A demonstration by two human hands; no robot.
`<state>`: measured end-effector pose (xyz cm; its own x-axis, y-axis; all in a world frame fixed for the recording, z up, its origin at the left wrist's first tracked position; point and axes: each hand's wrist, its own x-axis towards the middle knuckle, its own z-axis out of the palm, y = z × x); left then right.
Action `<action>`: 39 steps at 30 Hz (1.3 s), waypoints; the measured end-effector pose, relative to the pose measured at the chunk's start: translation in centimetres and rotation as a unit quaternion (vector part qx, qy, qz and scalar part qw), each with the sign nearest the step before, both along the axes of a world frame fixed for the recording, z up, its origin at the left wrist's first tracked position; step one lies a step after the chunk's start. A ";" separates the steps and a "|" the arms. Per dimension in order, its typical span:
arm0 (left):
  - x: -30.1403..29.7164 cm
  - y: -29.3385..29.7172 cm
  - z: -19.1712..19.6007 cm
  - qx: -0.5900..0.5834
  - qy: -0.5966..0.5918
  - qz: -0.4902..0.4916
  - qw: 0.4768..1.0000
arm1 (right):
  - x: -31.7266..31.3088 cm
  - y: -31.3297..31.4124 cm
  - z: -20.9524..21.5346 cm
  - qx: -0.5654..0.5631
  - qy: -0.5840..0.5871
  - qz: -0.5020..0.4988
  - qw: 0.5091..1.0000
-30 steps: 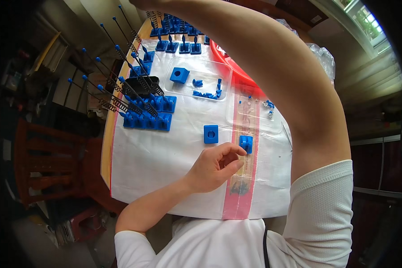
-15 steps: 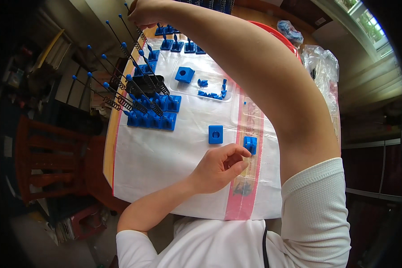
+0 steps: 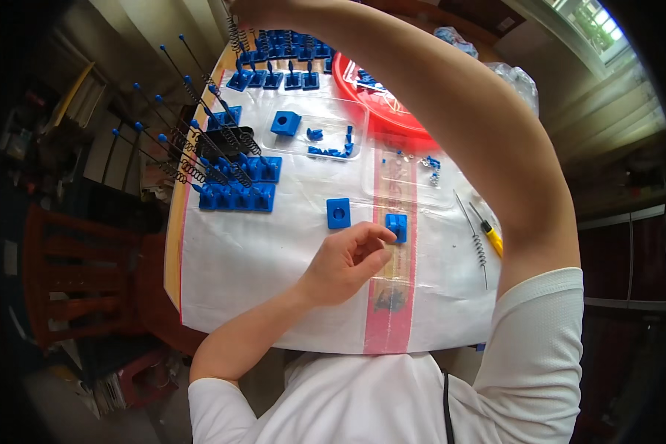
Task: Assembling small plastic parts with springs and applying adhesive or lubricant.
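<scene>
Near the middle of the table, my left hand is open, its index finger and thumb curled apart. Its index fingertip is at a small blue base with an upright part on it. Just beyond the hand lies a blue square block with a round hole. My right arm stretches across to the far left, where my right hand is cut by the top edge, fingers bent. A black coil spring on a rod hangs beside it; what the fingers hold is hidden.
Blue-tipped rods with springs stand in blue bases at left, around a black holder. More blue bases line the far side. A clear tray holds blue pieces. Right are a red basin, loose spring and yellow-handled screwdriver.
The view has shifted, bringing the red basin, small parts, spring and screwdriver out from behind my right arm. My right hand is farther up at the top edge. My left hand stays beside the blue base.
</scene>
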<state>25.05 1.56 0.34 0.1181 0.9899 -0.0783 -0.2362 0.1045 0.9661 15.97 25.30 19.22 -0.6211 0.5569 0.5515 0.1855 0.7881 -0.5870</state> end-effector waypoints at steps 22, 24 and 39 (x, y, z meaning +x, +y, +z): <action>-0.8 0.6 -0.4 0.176 -0.001 0.148 0.973 | 33.3 -11.1 -14.6 -0.485 0.351 0.096 0.795; -0.5 0.6 -0.5 0.198 0.046 0.152 0.967 | 33.3 -11.6 -15.9 -0.511 0.329 0.084 0.790; -0.1 0.7 -0.3 0.293 0.310 0.174 0.887 | 32.9 -12.7 -19.5 -0.537 0.307 0.140 0.773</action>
<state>24.93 2.28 -0.01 -0.0890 0.8500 0.5191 0.4413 -0.4336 0.7857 48.86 12.55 -0.27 -0.6052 0.7893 0.1033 -0.4769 -0.2556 -0.8410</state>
